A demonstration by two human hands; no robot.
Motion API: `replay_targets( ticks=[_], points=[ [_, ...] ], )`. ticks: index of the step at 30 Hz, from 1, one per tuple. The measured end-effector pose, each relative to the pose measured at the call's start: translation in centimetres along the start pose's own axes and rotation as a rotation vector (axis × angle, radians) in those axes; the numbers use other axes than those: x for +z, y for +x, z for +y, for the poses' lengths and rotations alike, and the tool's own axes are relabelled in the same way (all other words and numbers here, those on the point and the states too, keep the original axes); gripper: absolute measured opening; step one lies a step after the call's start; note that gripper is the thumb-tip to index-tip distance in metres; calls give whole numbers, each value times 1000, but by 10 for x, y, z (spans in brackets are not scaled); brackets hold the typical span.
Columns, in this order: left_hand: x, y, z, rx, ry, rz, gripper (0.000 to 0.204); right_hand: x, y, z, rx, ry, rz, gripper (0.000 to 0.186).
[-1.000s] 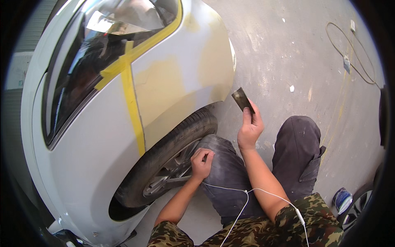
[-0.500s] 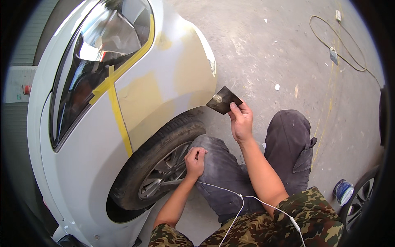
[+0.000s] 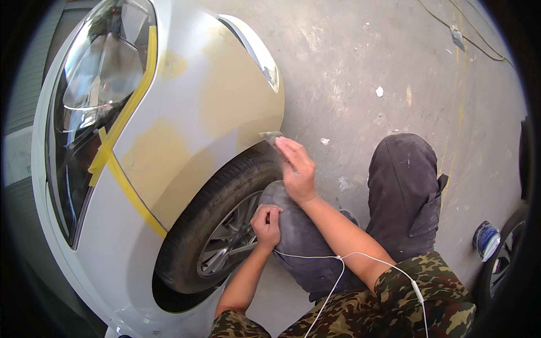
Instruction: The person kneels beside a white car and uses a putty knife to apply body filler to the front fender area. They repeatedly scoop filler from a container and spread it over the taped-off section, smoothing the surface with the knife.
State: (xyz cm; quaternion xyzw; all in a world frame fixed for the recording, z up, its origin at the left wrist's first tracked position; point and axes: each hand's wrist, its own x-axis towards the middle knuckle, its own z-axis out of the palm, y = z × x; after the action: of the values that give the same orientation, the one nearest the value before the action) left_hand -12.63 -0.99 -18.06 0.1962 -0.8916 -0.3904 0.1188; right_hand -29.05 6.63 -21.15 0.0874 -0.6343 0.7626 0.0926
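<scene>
My right hand (image 3: 298, 169) grips a thin, dark flat square piece (image 3: 269, 136), held tilted by the lower edge of the white car panel (image 3: 262, 110) with yellow-beige patches; whether it touches is unclear. My left hand (image 3: 265, 224) rests on my left knee beside the wheel, fingers curled; what they hold, if anything, is hidden. The black tyre (image 3: 194, 236) with a silver spoked rim sits under the panel. Yellow tape (image 3: 135, 200) runs along the panel seam and round the glazed edge (image 3: 143, 90).
Grey concrete floor (image 3: 344, 67) with small white scraps lies right of the car. A cable (image 3: 484, 48) lies at top right. A blue-and-white tub (image 3: 486, 241) stands beside another wheel (image 3: 501, 262) at lower right. My knees are bent beside the car.
My right hand has moved up and left toward the panel edge, turning the flat piece nearly edge-on. My left hand stays on the knee. The view has shifted over the car.
</scene>
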Motion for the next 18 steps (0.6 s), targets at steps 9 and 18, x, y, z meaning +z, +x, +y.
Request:
replay_targets(
  ticks=[9, 18],
  points=[
    [-9, -16, 1, -44, 42, 42, 19, 47, 1, -23, -115, -49, 29, 49],
    [-10, -16, -6, -38, 38, 45, 18, 31, 18, -21, -39, -81, 189, 43]
  ],
)
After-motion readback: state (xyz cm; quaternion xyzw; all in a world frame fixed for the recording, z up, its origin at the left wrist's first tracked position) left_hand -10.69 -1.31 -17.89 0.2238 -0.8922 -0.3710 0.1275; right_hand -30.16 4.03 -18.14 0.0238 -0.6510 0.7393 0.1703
